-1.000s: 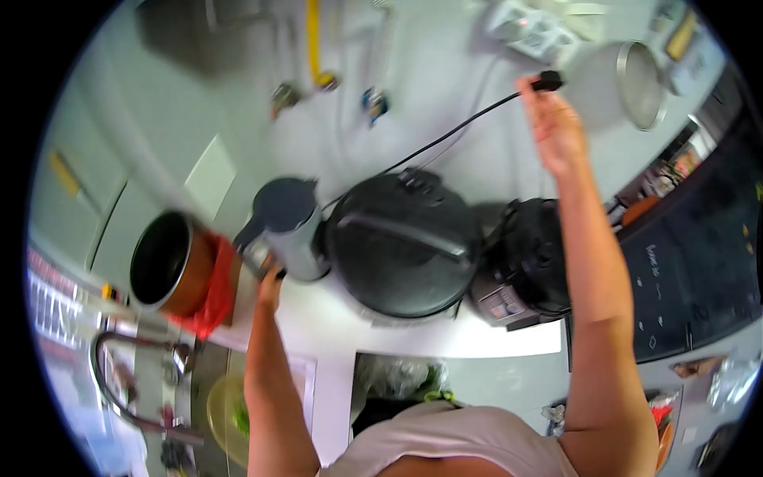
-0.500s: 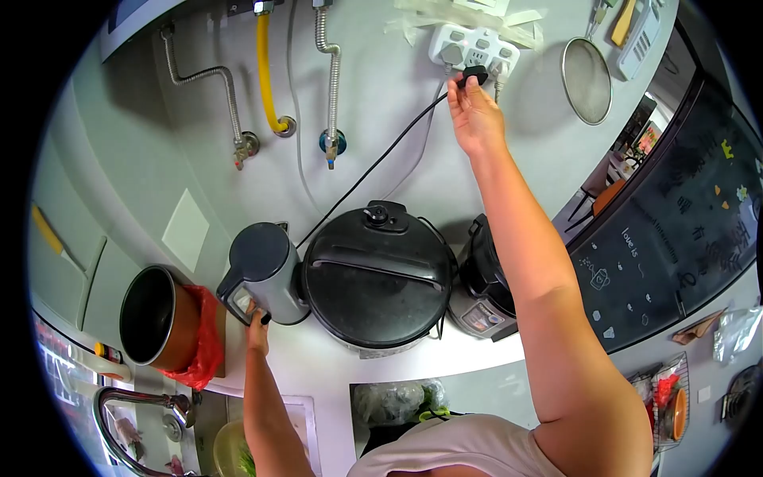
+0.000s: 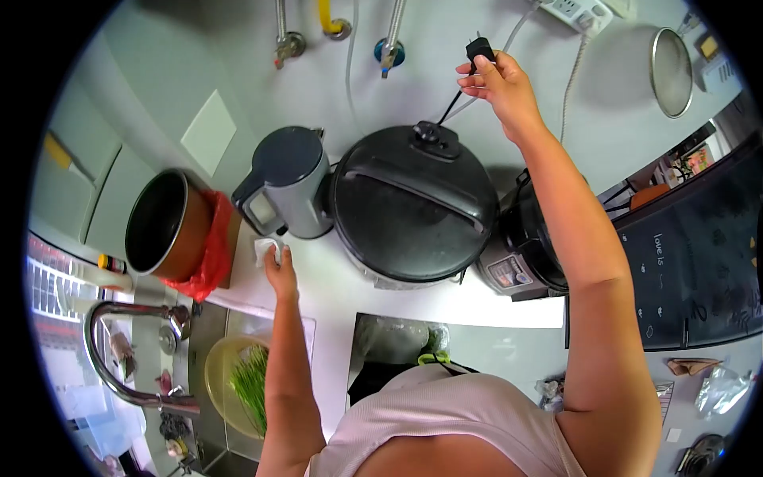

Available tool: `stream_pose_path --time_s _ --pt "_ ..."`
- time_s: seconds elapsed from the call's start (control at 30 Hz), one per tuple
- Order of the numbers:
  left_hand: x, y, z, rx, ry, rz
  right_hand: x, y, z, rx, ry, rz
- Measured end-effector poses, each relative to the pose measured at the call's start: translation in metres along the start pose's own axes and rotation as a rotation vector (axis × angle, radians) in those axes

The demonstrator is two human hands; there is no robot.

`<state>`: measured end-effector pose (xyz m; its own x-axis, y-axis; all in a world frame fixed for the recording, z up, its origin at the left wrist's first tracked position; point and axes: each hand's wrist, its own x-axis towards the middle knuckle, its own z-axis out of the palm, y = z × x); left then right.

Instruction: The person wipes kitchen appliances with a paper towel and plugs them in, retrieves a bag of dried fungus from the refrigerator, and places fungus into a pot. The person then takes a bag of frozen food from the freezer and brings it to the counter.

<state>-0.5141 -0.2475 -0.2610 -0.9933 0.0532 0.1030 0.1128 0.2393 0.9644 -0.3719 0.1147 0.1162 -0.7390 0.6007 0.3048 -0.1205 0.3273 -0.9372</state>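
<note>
My right hand (image 3: 509, 86) is raised in front of the wall, its fingers closed on a black power plug (image 3: 479, 51) with the prongs pointing up. The plug's black cord (image 3: 450, 107) runs down behind the large black-lidded cooker (image 3: 409, 211). Below and left of the plug's socket strip (image 3: 574, 11), the plug hangs free in my grip. My left hand (image 3: 280, 273) pinches a crumpled white tissue or cloth (image 3: 267, 251) just over the counter, below the handle of the grey electric kettle (image 3: 290, 191). The kettle stands left of the cooker, lid down.
A second black appliance (image 3: 513, 258) stands right of the cooker. At left, an inner pot (image 3: 159, 226) leans beside a red plastic bag (image 3: 213, 254). Nearer are a faucet (image 3: 119, 310) and a yellowish bowl (image 3: 218, 385) of green stalks. A strainer (image 3: 671, 73) hangs on the wall.
The plug in my right hand has come away from the socket strip, down and outward. My left hand has moved off the kettle handle with the white tissue. The view has shifted.
</note>
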Motion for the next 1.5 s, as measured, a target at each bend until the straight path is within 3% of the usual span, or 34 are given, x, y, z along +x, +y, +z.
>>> stream_pose_path --time_s 0.03,0.07,0.13,0.2,0.27,0.43,0.53,0.63,0.83,1.2,1.37,1.5 --pt "-0.004 -0.035 0.006 -0.21 0.044 -0.066 -0.003 0.006 0.0 -0.119 -0.036 0.002" --pt "-0.026 -0.002 0.006 -0.376 0.056 -0.192 -0.006 0.013 -0.001 -0.171 -0.064 0.04" --pt "-0.06 0.037 0.008 -0.42 0.048 -0.233 -0.014 0.037 -0.004 -0.275 -0.124 0.117" --pt "-0.079 0.07 0.006 -0.464 -0.152 -0.236 -0.022 0.065 -0.008 -0.364 -0.156 0.222" --pt "-0.083 0.098 0.013 -0.577 -0.211 -0.17 -0.027 0.085 -0.009 -0.504 -0.167 0.258" --pt "-0.058 0.162 0.034 -0.549 -0.259 -0.136 -0.02 0.099 -0.023 -0.32 0.008 0.354" --pt "-0.044 0.192 0.044 -0.494 -0.306 -0.333 -0.026 0.102 -0.029 -0.198 -0.041 0.588" --pt "-0.026 0.198 0.048 -0.433 -0.448 -0.42 -0.022 0.128 -0.032 -0.295 -0.108 0.512" --pt "-0.05 0.203 0.039 -0.43 -0.398 -0.405 -0.041 0.111 -0.015 -0.317 -0.053 0.5" --pt "-0.13 0.203 -0.01 -0.567 -0.328 -0.463 -0.05 0.103 0.018 -0.225 -0.273 0.385" --pt "-0.154 0.2 -0.017 -0.596 -0.236 -0.478 -0.051 0.096 0.028 -0.159 -0.336 0.45" --pt "-0.183 0.21 -0.018 -0.561 -0.203 -0.525 -0.048 0.093 0.038 -0.317 -0.387 0.349"
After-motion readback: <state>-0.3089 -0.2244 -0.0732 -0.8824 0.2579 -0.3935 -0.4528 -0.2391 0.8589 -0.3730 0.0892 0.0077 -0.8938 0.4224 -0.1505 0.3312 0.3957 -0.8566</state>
